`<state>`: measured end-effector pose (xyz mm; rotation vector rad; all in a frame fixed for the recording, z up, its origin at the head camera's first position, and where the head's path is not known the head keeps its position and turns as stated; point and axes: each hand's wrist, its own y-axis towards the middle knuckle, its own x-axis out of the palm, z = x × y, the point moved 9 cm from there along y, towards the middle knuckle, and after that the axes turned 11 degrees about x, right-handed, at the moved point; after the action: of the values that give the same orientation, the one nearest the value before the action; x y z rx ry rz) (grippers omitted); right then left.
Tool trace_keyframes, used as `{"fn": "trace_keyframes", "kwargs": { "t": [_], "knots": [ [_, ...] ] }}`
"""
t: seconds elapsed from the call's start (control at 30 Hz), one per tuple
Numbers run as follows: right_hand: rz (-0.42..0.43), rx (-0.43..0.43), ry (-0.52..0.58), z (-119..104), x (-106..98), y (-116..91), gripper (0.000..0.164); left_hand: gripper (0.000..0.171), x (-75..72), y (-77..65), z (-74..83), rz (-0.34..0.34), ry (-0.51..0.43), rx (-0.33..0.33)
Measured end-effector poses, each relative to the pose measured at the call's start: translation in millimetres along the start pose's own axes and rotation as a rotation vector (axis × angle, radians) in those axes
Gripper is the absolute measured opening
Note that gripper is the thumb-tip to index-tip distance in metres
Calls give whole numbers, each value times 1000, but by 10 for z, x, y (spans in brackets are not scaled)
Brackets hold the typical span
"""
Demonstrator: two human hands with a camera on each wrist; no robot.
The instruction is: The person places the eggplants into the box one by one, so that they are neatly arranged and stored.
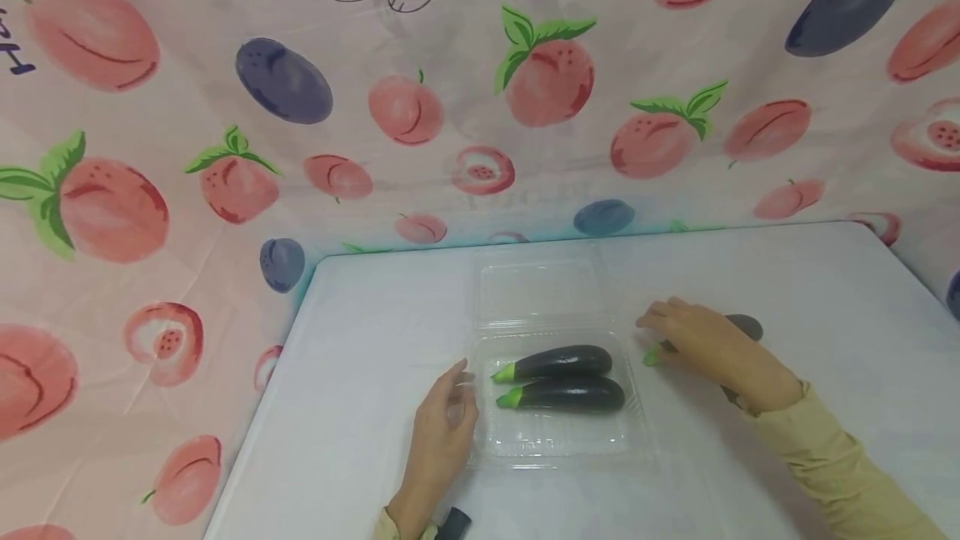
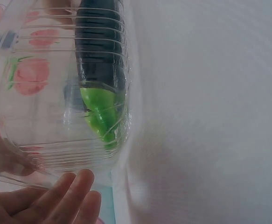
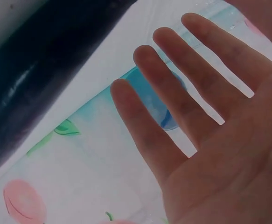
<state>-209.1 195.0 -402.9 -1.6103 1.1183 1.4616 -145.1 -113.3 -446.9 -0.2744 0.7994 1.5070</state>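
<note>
In the head view, two dark eggplants with green stems, an upper eggplant [image 1: 566, 361] and a lower eggplant [image 1: 573, 395], lie side by side in the base of a clear plastic clamshell box [image 1: 555, 440]. My left hand [image 1: 442, 432] is at the box's left edge, fingers loosely extended; the left wrist view shows its fingertips [image 2: 82, 179] right by the ribbed wall. My right hand [image 1: 701, 344] is over another eggplant [image 1: 745, 326] right of the box, fingers straight and spread in the right wrist view. A dark part of a further eggplant [image 1: 729, 394] shows below that wrist.
The box's lid [image 1: 542, 292] lies folded back, away from me. Everything stands on a white-covered table [image 1: 360, 332]. A fruit-printed cloth [image 1: 420, 190] hangs behind and to the left. A small black object [image 1: 453, 523] is by the left wrist.
</note>
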Motion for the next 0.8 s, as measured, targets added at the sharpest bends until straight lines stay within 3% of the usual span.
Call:
{"fn": "trace_keyframes", "kwargs": {
  "t": [0.37, 0.8],
  "knots": [
    [25, -49, -2, 66, 33, -31, 39, 41, -2, 6, 17, -6, -6, 7],
    [-18, -10, -22, 139, 53, -43, 38, 41, 2, 3, -7, -6, -21, -4]
  ]
}}
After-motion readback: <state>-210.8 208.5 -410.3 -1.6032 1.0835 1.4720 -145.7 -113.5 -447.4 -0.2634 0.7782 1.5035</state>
